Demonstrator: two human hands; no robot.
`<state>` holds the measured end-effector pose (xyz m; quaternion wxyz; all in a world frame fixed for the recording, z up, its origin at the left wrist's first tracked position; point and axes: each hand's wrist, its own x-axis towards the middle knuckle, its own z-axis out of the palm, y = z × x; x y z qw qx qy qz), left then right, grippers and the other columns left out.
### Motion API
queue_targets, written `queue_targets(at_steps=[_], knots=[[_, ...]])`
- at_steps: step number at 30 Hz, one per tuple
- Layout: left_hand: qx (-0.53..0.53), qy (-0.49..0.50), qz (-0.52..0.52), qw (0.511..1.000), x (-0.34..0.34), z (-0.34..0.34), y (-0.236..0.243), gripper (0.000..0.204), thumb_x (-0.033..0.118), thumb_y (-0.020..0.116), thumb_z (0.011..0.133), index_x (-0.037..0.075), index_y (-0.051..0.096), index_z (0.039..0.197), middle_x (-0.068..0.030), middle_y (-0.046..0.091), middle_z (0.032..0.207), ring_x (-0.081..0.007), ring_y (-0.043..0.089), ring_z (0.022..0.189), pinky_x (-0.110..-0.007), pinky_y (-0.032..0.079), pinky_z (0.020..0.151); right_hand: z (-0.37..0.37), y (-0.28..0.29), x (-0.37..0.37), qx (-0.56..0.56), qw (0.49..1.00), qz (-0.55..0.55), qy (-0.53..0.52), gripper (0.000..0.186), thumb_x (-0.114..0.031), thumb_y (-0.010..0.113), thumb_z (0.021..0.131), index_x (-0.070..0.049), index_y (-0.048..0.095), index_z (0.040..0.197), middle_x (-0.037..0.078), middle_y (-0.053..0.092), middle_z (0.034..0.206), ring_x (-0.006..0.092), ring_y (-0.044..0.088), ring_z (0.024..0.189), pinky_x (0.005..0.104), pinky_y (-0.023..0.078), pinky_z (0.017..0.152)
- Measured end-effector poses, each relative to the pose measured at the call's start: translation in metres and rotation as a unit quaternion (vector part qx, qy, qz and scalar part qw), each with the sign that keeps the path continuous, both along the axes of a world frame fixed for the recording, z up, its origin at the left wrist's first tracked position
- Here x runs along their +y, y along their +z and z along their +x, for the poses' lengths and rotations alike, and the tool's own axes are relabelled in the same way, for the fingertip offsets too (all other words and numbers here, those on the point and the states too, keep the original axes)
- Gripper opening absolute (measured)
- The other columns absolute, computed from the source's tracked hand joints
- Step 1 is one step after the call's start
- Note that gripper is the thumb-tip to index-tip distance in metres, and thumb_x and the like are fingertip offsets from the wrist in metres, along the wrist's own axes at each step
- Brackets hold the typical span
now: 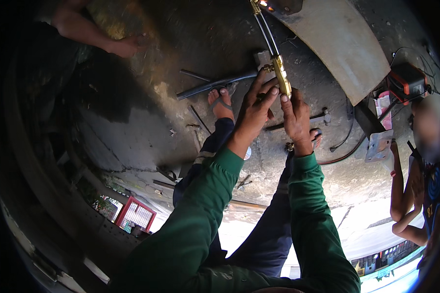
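Head-worn fisheye looks down over both hands (252,111) (297,119).

Long green sleeves (200,205) end in snug cuffs (305,163) of the same green at the wrists. The left hand (253,113) and right hand (297,119) are bare. The trousers (261,239) are dark navy, with a pale grey band (204,157) across the left leg. A dark-strapped sandal (225,103) is on the left foot (214,97); the right foot (317,139), partly hidden, seems to wear one too.

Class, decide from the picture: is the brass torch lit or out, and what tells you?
Apparently lit: an orange-white glow shows beside the head of the brass torch, though no distinct flame is visible.
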<state>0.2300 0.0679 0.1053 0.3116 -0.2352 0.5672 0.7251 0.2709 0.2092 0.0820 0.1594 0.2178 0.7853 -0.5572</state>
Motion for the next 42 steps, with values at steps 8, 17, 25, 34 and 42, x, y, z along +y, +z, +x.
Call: queue_targets(at_steps=[8, 17, 25, 34, 42], knots=[[-0.02, -0.026, -0.004, 0.999, 0.001, -0.015, -0.007, 0.073, 0.037, 0.063, 0.102, 0.013, 0.03, 0.162, -0.0048, 0.065, 0.138, -0.0052, 0.063, 0.092, -0.018, 0.047, 0.054, -0.01, -0.011, 0.004, -0.044, 0.998, -0.036, -0.008, 0.047, -0.045, 0.055, 0.104, 0.001, 0.059, 0.112, 0.024, 0.064, 0.074, 0.0475, 0.067, 0.074, 0.0503, 0.048, 0.065], [-0.02, -0.024, 0.002, 1.0, 0.0, -0.012, -0.014, 0.073, 0.038, 0.063, 0.102, 0.013, 0.031, 0.162, -0.0058, 0.065, 0.138, -0.0043, 0.062, 0.088, -0.018, 0.046, 0.053, -0.009, -0.014, 0.005, -0.048, 0.998, -0.027, -0.007, 0.045, -0.044, 0.055, 0.104, 0.0, 0.059, 0.112, 0.022, 0.065, 0.074, 0.0445, 0.068, 0.073, 0.0481, 0.049, 0.064], [-0.003, -0.024, 0.006, 1.0, -0.001, -0.016, -0.013, 0.07, 0.039, 0.062, 0.103, 0.013, 0.032, 0.162, -0.0059, 0.067, 0.137, -0.0036, 0.062, 0.086, -0.017, 0.046, 0.053, -0.015, -0.005, 0.003, -0.069, 0.997, -0.024, -0.016, 0.046, -0.045, 0.057, 0.104, 0.001, 0.06, 0.111, 0.022, 0.065, 0.072, 0.0422, 0.068, 0.069, 0.048, 0.049, 0.063], [-0.011, -0.025, 0.017, 0.999, -0.007, -0.02, -0.008, 0.073, 0.038, 0.062, 0.103, 0.011, 0.029, 0.163, -0.0047, 0.066, 0.139, -0.0045, 0.064, 0.097, -0.017, 0.046, 0.052, -0.019, 0.009, -0.007, -0.066, 0.998, 0.011, -0.012, 0.051, -0.049, 0.056, 0.103, 0.002, 0.059, 0.109, 0.026, 0.065, 0.074, 0.0479, 0.068, 0.075, 0.0508, 0.05, 0.065], [-0.017, -0.008, 0.018, 1.0, -0.01, -0.024, -0.002, 0.072, 0.037, 0.063, 0.103, 0.009, 0.032, 0.161, -0.0044, 0.066, 0.136, -0.004, 0.063, 0.097, -0.016, 0.045, 0.051, -0.027, 0.022, -0.013, -0.07, 0.997, 0.007, -0.021, 0.053, -0.049, 0.056, 0.103, 0.003, 0.06, 0.115, 0.028, 0.067, 0.078, 0.0496, 0.07, 0.081, 0.0517, 0.052, 0.069]])
